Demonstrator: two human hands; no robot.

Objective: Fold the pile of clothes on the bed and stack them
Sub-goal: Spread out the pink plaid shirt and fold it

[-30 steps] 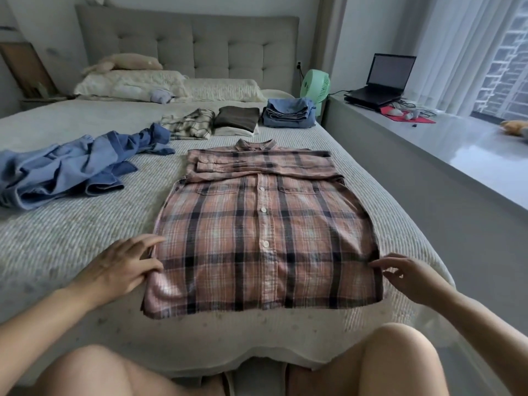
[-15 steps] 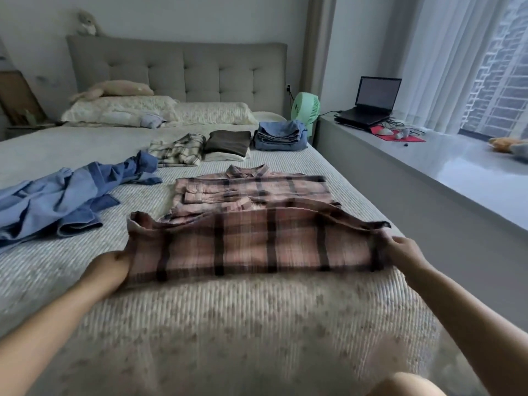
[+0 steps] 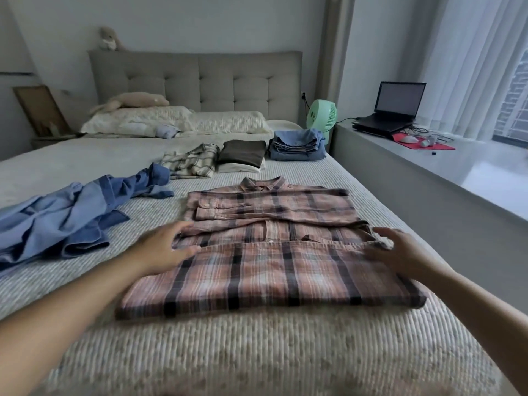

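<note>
Grey ribbed bedspread fills the view, stretched over the bed [image 3: 285, 352] from the near edge all the way up to a tufted headboard [image 3: 197, 81], and right in the middle lies the pink plaid shirt [image 3: 271, 270]. Its lower half is doubled up over the body, so the hem edge runs straight across the width, with a broad band of salmon, cream and dark-checked cloth facing up on the near side. Beyond that edge a strip of the button placket shows, then the sleeves laid crosswise over the chest, one cuff pointing left, and the collar at the far end. The near fold line is neat and square at the right corner, slightly softer at the left. The left hand [image 3: 163, 250] rests at the shirt's left side, fingers spread and fairly straight, thumb on the folded hem edge, gripping nothing. The right hand [image 3: 400, 252] sits at the right end of that same edge, fingers loosely extended over the cloth; it is blurred, but no pinch shows. Off to the left sprawls a crumpled blue shirt [image 3: 65, 221], unfolded. Further up the bed, three finished piles sit in a row: a pale checked shirt [image 3: 191, 161], a dark brown folded garment [image 3: 243, 152] on something cream, and a blue denim stack [image 3: 297, 145]. A green fan [image 3: 321, 117] stands past the bed's corner, and a laptop [image 3: 394, 107] sits open on the window ledge.
</note>
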